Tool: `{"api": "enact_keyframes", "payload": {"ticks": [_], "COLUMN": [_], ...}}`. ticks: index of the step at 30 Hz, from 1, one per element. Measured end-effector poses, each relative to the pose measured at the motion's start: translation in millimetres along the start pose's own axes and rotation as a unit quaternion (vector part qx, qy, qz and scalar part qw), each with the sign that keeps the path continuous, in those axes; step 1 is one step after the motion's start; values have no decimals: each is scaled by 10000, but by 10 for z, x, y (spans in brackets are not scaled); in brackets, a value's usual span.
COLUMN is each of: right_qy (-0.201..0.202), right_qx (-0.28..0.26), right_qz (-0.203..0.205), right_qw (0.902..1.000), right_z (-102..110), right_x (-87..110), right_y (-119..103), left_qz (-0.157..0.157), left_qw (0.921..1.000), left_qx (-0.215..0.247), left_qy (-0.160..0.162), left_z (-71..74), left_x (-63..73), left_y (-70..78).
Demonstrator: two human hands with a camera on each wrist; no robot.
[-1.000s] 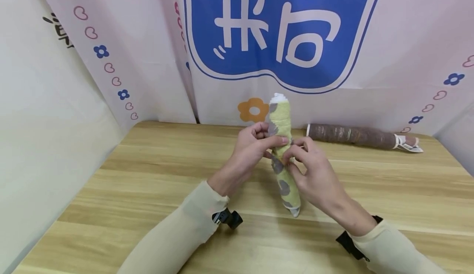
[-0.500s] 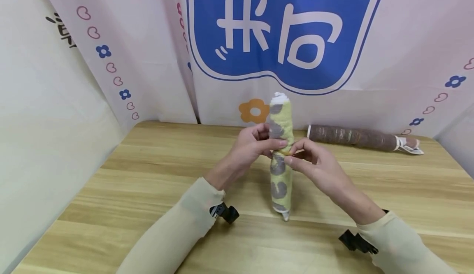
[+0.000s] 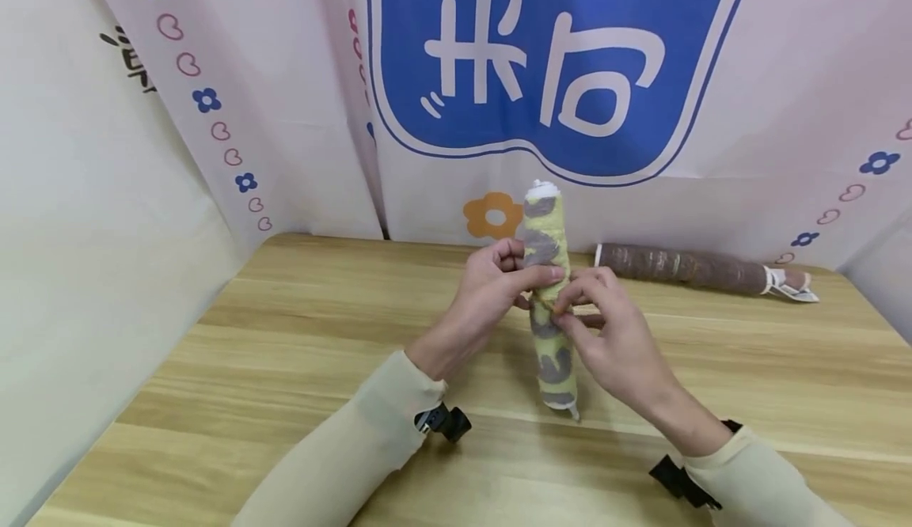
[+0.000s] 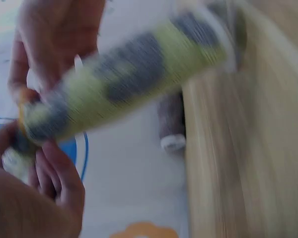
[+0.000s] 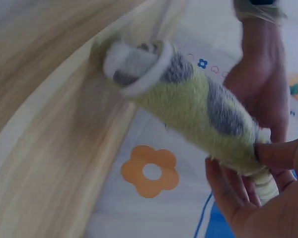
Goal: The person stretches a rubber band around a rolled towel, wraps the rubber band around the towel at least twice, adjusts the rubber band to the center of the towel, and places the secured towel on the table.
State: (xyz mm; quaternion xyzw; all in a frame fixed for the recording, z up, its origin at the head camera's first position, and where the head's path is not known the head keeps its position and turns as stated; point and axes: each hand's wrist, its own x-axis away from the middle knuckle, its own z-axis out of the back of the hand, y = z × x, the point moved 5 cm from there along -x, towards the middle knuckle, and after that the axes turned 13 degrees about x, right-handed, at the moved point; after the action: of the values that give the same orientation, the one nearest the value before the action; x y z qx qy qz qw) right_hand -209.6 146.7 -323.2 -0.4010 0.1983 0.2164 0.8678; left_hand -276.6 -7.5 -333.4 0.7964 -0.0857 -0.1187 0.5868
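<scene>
A rolled towel [image 3: 553, 357], yellow-green with grey patches and white ends, is held up in front of me, leaning slightly. My left hand [image 3: 488, 286] grips it around the middle, thumb across its front. A thin orange-yellow rubber band [image 3: 544, 303] crosses the roll just below that thumb. With thumb and fingertips, my right hand [image 3: 618, 329] pinches the band at the roll's right side. The left wrist view shows the band as an orange loop around the towel [image 4: 124, 74]. In the right wrist view the towel's [image 5: 188, 106] white-edged lower end faces the camera.
A brown rolled towel [image 3: 677, 268] with a white label lies along the back right of the wooden table [image 3: 285, 369]. Behind the table hangs a printed cloth backdrop [image 3: 442, 171] with a large blue sign.
The roll has turned and tipped a little, its lower end swinging left and then back right. My right hand drew the band out to the right, then came in close against the roll.
</scene>
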Motion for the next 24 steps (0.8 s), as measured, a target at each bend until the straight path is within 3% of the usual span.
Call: {"api": "enact_keyframes", "payload": {"ticks": [5, 8, 12, 16, 20, 24], "right_qy": [-505, -818, -973, -765, -357, -55], "right_qx": [-1032, -1370, -1332, -798, -207, 237], "right_qz": [-1001, -1411, -1650, -1532, -808, -52], "right_qw": [9883, 9771, 9724, 9820, 9959, 9997], "right_z": [19, 8, -6, -5, -10, 3], "right_x": [-31, -40, -41, -29, -13, -8], "right_y": [175, 239, 262, 225, 132, 68], "left_qz": [53, 139, 45, -60, 28, 118], "left_qw": [9933, 9903, 9950, 9987, 9999, 9996], "left_qx": [20, 73, 44, 110, 127, 167], "left_qy": [-1151, -1379, -995, -501, -24, 168], "left_z": [52, 86, 81, 20, -37, -56], "left_x": [-68, -90, -106, -70, -28, -18], "left_y": [-47, -64, -51, -35, -46, -62]}}
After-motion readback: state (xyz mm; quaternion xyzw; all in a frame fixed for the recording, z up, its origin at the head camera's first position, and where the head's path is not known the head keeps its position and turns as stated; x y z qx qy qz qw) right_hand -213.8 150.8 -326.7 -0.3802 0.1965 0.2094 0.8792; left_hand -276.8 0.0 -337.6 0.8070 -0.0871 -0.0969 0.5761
